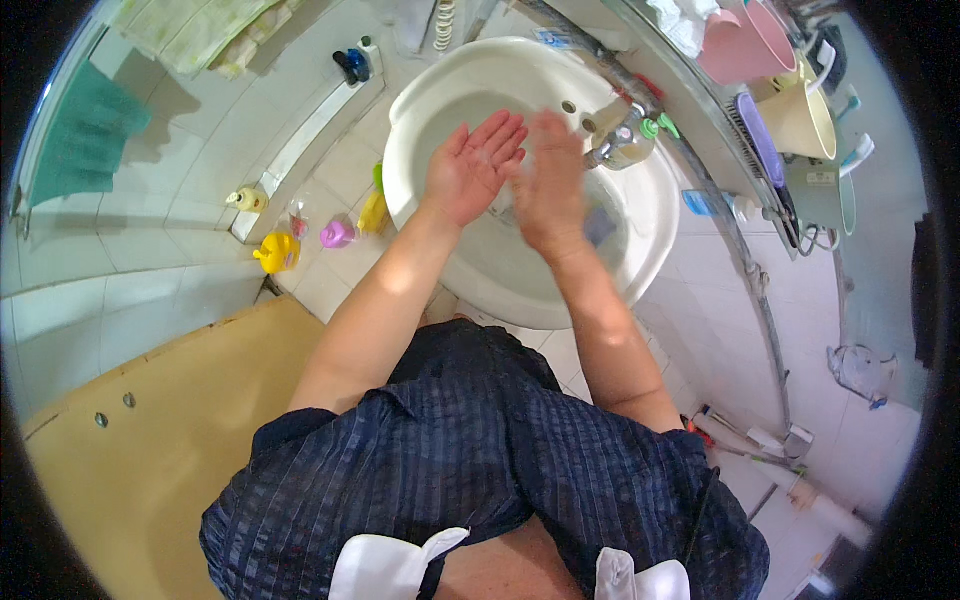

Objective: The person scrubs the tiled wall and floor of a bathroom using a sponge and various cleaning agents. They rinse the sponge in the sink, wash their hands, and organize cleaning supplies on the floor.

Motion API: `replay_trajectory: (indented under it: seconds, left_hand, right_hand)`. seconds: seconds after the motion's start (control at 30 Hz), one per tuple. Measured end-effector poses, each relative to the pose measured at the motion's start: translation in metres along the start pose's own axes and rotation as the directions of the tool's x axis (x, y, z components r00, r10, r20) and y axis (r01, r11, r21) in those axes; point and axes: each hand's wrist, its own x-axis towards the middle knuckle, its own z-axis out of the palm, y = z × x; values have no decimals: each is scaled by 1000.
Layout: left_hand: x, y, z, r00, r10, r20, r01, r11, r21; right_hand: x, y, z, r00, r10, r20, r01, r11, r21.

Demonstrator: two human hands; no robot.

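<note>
My left hand [472, 172] is held palm up over a white ceramic washbasin [405, 187], its fingers stretched out and nothing on the palm. Close to its right, my right hand [553, 184] is blurred by motion, back upward, with no object visible in it; whether the two hands touch is hard to tell. A metal faucet [619, 141] reaches over the basin just right of my right hand. Beside the faucet stands a clear pump bottle with a green top [649, 129]. A grey-blue item [600, 226] lies low in the basin, partly hidden by my right wrist.
Along the right wall, a shelf holds a pink cup [739, 49], a cream cup [799, 120], a purple hairbrush [759, 139] and toothbrushes. On the floor at left are a yellow bottle [279, 253] and a purple bottle [337, 234]. A yellow panel [187, 390] borders my left side.
</note>
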Motion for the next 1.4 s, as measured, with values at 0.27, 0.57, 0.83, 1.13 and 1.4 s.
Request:
replay_trajectory:
  seconds: [0.27,0.57,0.83,1.13,1.4]
  left_hand:
    - [-30,13,26,965,258,54,-247,812,528]
    - [-23,18,22,952,276,132,-275,586,762]
    - [-17,-8,24,981,162,-104,-36,685,728]
    - [-5,-62,-7,998,-32,-49,58,693,718]
    - [39,-53,-40,996,85,6,6,-131,991]
  right_hand:
    - [19,-80,36,996,36,-86,23,793,609]
    - [23,-99,43,982,176,-70,-81,724,685]
    - [14,-98,16,899,438,0,-207,423,882]
    - [-36,-21,50,874,444,198,-393,405,825]
    - [-122,114,43,809,565,159,-546,824,-151]
